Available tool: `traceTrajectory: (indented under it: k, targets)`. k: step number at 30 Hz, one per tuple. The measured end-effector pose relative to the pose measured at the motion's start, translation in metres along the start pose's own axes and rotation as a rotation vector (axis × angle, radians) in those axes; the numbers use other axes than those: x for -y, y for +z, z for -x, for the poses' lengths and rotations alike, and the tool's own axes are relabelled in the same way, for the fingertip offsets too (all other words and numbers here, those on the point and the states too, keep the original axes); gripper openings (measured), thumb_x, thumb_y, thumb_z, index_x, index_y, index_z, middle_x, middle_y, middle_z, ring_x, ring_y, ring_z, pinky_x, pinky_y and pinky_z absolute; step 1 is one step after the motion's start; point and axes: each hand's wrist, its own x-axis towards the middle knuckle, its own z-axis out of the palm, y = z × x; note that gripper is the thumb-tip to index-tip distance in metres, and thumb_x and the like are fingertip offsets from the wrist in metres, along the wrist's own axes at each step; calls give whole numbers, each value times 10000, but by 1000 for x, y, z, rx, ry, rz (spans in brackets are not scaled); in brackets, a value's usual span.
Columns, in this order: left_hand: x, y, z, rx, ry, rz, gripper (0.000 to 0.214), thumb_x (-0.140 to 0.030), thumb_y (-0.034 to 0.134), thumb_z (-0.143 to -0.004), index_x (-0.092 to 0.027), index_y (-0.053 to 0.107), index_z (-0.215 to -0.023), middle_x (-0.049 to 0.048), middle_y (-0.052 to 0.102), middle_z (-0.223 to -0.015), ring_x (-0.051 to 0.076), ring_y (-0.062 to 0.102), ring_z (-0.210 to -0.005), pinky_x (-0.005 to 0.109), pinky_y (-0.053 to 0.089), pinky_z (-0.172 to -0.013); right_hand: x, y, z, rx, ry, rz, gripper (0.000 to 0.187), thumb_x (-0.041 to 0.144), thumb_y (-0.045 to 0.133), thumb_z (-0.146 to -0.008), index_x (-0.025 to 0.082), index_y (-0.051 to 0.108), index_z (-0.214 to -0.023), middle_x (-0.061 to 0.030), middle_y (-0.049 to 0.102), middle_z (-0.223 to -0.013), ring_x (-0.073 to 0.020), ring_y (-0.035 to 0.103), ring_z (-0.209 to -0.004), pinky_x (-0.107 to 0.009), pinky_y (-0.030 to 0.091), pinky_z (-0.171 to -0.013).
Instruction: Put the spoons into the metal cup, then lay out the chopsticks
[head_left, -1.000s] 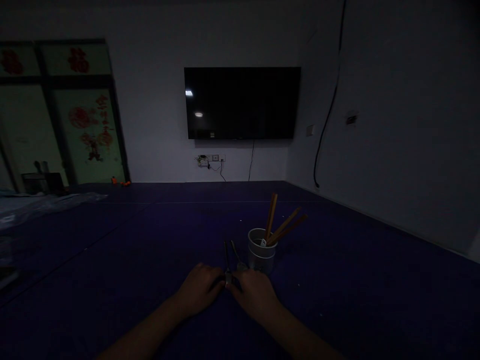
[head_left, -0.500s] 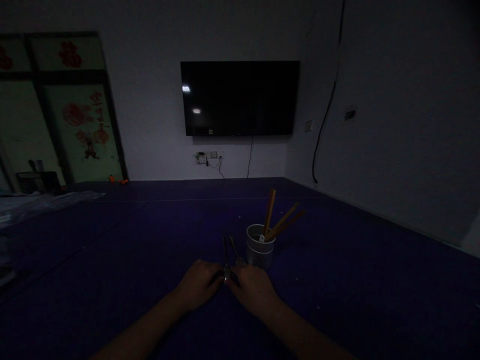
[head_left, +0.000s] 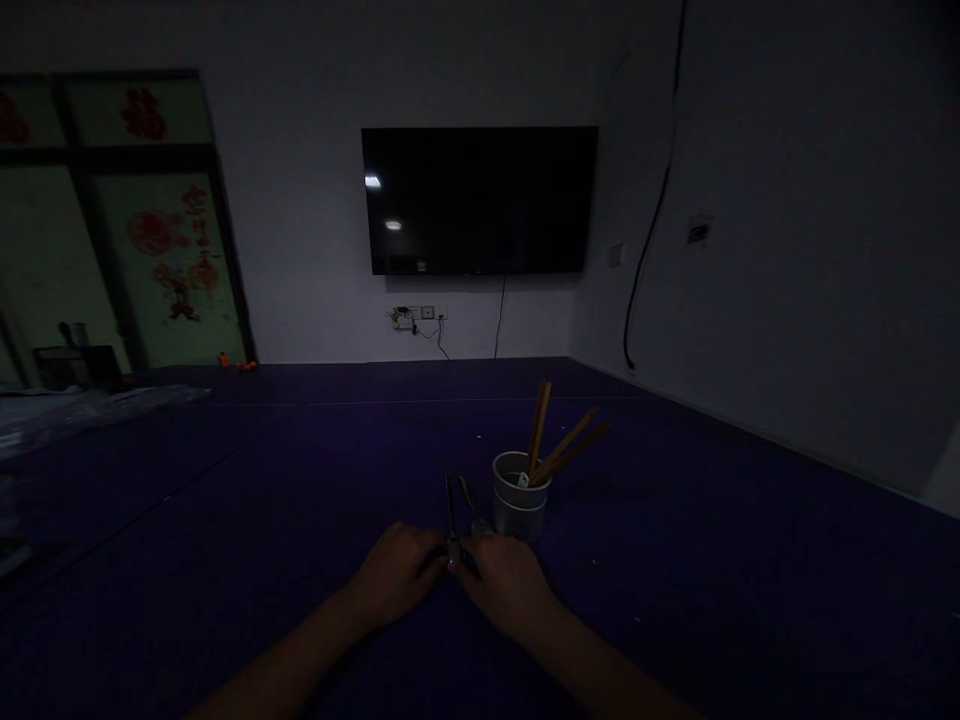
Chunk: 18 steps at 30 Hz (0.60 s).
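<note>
Left hand (head_left: 397,572) and right hand (head_left: 510,583) narrowly pinch metal utensil (head_left: 453,543); probably light, stiff, slick. Best hold: handle (head_left: 449,495), beyond grip.

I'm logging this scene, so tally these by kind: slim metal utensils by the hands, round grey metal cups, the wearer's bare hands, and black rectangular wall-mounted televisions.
Slim metal utensils: 2
Round grey metal cup: 1
Bare left hand and bare right hand: 2
Black rectangular wall-mounted television: 1
Total: 6

a black television (head_left: 480,200) hangs on the dimly lit pale wall (head_left: 300,230) beyond the purple surface (head_left: 337,450).
</note>
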Motion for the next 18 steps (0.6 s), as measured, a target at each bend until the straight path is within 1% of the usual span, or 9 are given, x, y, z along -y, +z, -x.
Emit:
traceTrajectory:
  k: [5,13,18]
  targets:
    - [1,2,-1,3,-8,-12,214,-294,393,-908,-201,585,-919,50,668,-924,190,616,-845,312,425,-763,-2,2,0,0,-3,-3,259,346,478,-888,200,683,-947,-80,700,-936,-216,659,-847,-265,439,-689]
    - [3,4,1,-22,6,-14,239,-311,382,-910,-214,588,-981,51,668,-949,192,610,-875,310,428,-773,0,0,0,10,-1,-3,254,334,471,-891,204,685,-935,-78,702,-920,-208,659,-842,-262,442,-701]
    - [4,6,1,-35,17,-25,237,-303,377,-910,-210,588,-964,50,668,-932,186,610,-862,305,431,-775,0,0,0,1,5,-2,243,332,488,-886,203,685,-948,-70,697,-930,-205,660,-840,-257,440,-688]
